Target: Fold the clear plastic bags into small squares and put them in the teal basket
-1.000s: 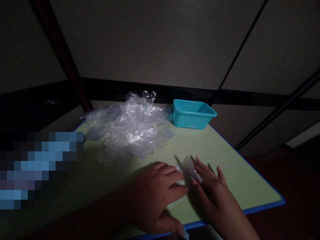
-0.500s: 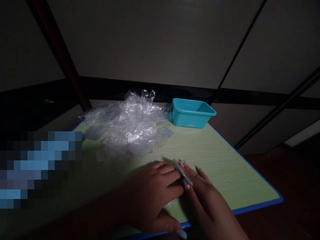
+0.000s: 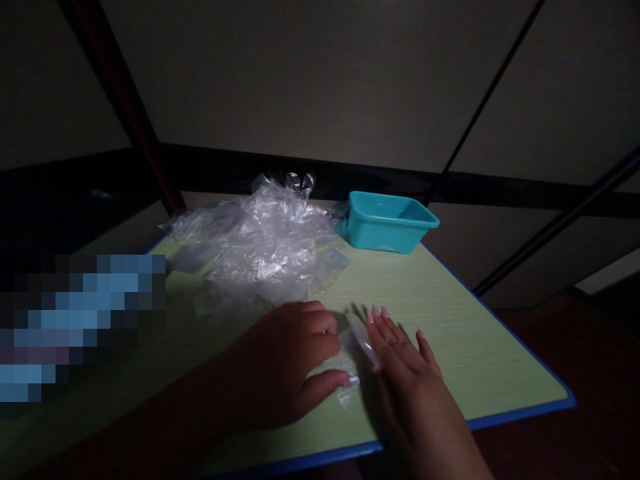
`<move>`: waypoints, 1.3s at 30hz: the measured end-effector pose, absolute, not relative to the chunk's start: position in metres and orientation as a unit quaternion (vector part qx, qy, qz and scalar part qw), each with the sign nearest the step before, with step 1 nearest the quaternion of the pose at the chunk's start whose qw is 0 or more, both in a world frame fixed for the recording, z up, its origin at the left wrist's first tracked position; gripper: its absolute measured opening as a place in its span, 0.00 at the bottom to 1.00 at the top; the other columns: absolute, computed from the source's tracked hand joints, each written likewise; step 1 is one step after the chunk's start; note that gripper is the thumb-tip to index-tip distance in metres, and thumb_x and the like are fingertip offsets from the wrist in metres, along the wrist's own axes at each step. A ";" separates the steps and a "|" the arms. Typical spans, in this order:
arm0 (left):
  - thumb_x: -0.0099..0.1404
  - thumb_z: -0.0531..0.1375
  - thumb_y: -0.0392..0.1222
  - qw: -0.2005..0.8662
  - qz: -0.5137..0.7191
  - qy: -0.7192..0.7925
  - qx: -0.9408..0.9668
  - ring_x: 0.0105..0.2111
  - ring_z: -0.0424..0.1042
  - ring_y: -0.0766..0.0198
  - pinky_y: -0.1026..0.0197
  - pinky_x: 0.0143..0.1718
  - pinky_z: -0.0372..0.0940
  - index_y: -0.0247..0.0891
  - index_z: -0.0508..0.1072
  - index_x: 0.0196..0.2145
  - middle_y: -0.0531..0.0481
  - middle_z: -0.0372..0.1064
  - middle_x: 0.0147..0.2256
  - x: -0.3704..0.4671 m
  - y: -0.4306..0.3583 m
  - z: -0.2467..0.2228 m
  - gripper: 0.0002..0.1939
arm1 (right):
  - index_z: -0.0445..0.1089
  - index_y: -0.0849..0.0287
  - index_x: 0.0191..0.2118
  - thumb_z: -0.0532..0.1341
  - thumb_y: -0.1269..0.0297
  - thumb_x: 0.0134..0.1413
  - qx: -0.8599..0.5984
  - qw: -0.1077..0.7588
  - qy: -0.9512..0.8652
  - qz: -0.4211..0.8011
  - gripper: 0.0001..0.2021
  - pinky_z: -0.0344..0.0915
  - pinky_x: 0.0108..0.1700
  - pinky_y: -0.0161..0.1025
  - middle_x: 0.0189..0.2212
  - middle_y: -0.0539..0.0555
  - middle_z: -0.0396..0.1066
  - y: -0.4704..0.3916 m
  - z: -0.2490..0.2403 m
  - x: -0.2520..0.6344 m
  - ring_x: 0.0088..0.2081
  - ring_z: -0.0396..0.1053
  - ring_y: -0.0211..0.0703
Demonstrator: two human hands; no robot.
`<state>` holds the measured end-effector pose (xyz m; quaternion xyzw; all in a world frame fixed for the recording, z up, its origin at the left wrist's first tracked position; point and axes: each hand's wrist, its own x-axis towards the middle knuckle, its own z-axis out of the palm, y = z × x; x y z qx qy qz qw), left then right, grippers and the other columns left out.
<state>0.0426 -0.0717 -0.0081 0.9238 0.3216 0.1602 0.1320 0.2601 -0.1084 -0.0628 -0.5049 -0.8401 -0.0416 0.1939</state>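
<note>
A small clear plastic bag [image 3: 345, 360] lies on the table between my hands, with a ribbed strip at its near end. One edge of it is raised as a folded flap along my right hand [image 3: 407, 363]. That hand lies low with its fingers stretched forward, and its thumb tip pinches the flap's near end against the side of the index finger. My left hand [image 3: 295, 367] is just left of the bag, its fingers bent and its thumb apart from them. The left thumb tip touches the bag near the strip. The undersides of the left fingers are hidden.
A heap of crumpled clear plastic bags [image 3: 270, 247] covers the far left of the light green table [image 3: 480, 360]. A turquoise plastic bin [image 3: 383, 233] stands at the far edge, right of the heap. Blue trim [image 3: 525, 412] borders the table, and dark panels [image 3: 310, 80] rise behind it.
My left hand has drawn back to the left from the right hand, uncovering more of the bag. The right fingers have straightened beside the flap. The view has shifted slightly.
</note>
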 end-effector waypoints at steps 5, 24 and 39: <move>0.66 0.54 0.38 0.150 0.158 0.414 0.884 0.36 0.61 0.59 0.59 0.37 0.58 0.37 0.67 0.28 0.50 0.63 0.32 0.042 -0.064 -0.015 0.08 | 0.46 0.53 0.66 0.48 0.73 0.58 -0.476 0.153 -0.861 -0.090 0.30 0.56 0.51 0.72 0.63 0.59 0.49 -0.106 -0.066 0.263 0.62 0.49 0.58; 0.58 0.57 0.32 0.185 0.180 0.515 0.818 0.39 0.59 0.57 0.57 0.40 0.56 0.39 0.66 0.31 0.50 0.62 0.34 0.042 -0.063 -0.027 0.04 | 0.56 0.37 0.60 0.49 0.78 0.56 -0.488 0.126 -0.852 -0.142 0.31 0.53 0.50 0.74 0.63 0.58 0.51 -0.109 -0.062 0.254 0.62 0.50 0.62; 0.55 0.59 0.34 0.200 0.146 0.541 0.803 0.42 0.58 0.55 0.54 0.42 0.56 0.41 0.65 0.34 0.50 0.61 0.37 0.041 -0.067 -0.022 0.08 | 0.62 0.37 0.57 0.53 0.78 0.55 -0.485 0.132 -0.853 -0.141 0.29 0.51 0.49 0.76 0.62 0.60 0.54 -0.109 -0.061 0.253 0.62 0.50 0.64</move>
